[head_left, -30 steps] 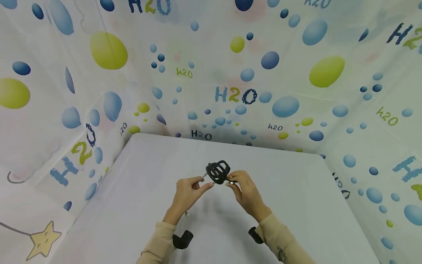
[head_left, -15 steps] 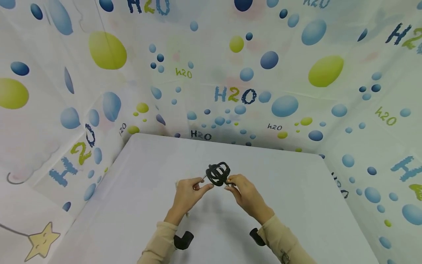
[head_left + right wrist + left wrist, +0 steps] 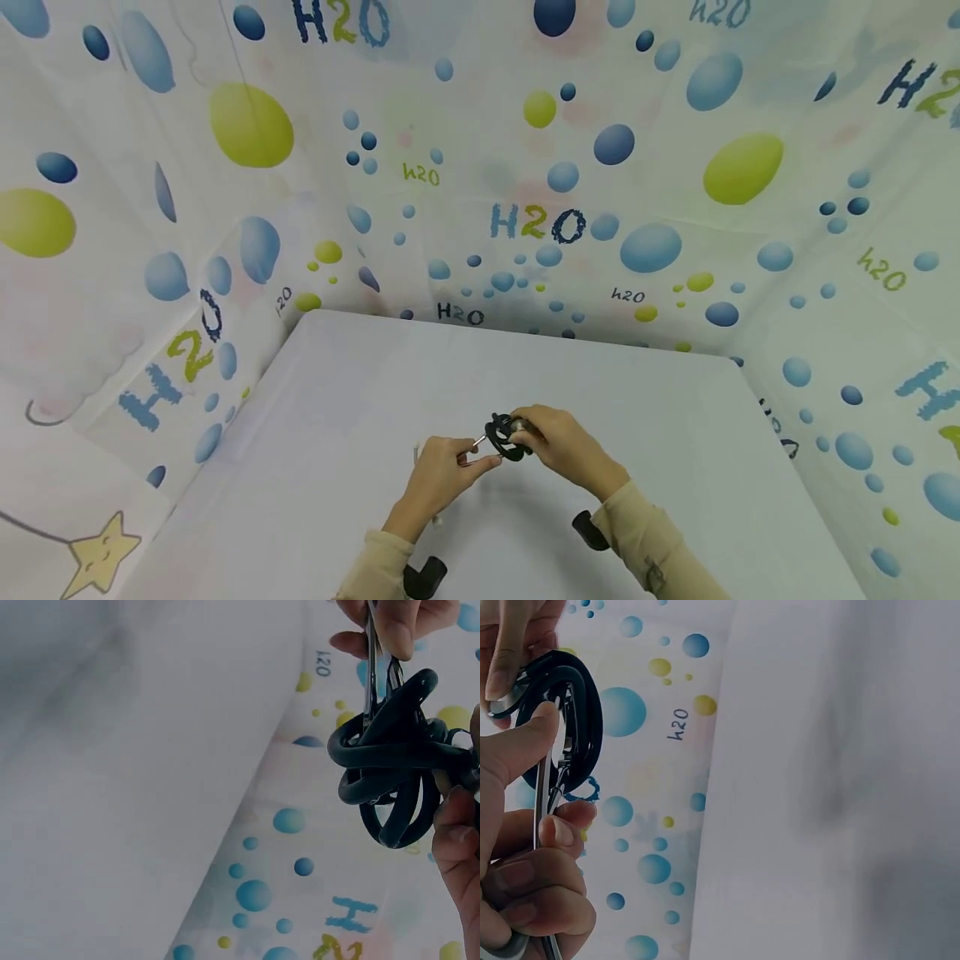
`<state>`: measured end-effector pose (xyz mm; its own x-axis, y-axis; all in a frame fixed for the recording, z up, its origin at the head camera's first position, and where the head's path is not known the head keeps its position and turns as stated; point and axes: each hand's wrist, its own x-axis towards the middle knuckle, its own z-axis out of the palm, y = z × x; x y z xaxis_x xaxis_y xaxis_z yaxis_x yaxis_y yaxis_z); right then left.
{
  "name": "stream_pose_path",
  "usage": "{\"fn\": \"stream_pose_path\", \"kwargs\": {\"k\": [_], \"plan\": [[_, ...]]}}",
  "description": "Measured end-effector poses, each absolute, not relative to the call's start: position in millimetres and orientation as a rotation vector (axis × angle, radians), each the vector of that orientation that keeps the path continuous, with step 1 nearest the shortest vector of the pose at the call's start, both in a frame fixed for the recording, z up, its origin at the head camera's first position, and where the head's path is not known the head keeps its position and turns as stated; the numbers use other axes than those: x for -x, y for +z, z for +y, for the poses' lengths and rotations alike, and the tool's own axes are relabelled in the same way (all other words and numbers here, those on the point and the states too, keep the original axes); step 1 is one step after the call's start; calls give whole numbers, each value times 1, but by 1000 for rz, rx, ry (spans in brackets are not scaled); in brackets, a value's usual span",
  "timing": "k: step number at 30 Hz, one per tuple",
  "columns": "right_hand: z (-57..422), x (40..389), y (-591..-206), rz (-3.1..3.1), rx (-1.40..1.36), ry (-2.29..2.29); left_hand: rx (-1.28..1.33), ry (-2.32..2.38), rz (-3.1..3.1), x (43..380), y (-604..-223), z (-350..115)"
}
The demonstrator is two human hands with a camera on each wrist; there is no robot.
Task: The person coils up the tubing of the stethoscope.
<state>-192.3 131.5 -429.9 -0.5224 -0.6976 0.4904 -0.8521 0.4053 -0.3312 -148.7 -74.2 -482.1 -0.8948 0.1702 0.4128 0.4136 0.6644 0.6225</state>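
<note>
A stethoscope with its black tubing (image 3: 513,453) wound into a small coil is held up between both hands, above the white table. My left hand (image 3: 442,475) grips its metal ear tubes (image 3: 542,802), thumb laid along them, in the left wrist view. On the other side, my right hand (image 3: 564,446) pinches the chest piece end, fingers against the coil. A round metal chest piece (image 3: 506,701) shows partly under the right fingers in the left wrist view. In the right wrist view the looped tubing (image 3: 405,754) appears close up, and part of the right hand lies beyond the frame edge.
The white table (image 3: 360,375) reaches back to a cloth wall (image 3: 465,108) printed with bubbles and H2O lettering, which also encloses both sides. Black wrist devices (image 3: 424,577) sit at both cuffs of the beige sleeves (image 3: 645,533).
Both hands have come lower and slightly right with the stethoscope. The right hand has turned further over the coil, which now shows narrower. The head view has tilted up slightly.
</note>
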Motion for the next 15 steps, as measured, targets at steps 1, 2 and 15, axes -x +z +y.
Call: {"fn": "stream_pose_path", "kwargs": {"k": [1, 2, 15], "plan": [[132, 191, -429, -2400, -1375, 744, 467, -1081, -2564, 148, -483, -74], [132, 190, -428, -2402, -1394, 689, 469, -1090, -2563, 148, -484, -73], [131, 193, -434, -2288, -1348, 1010, 321, -1381, -2458, 154, -489, -76]]}}
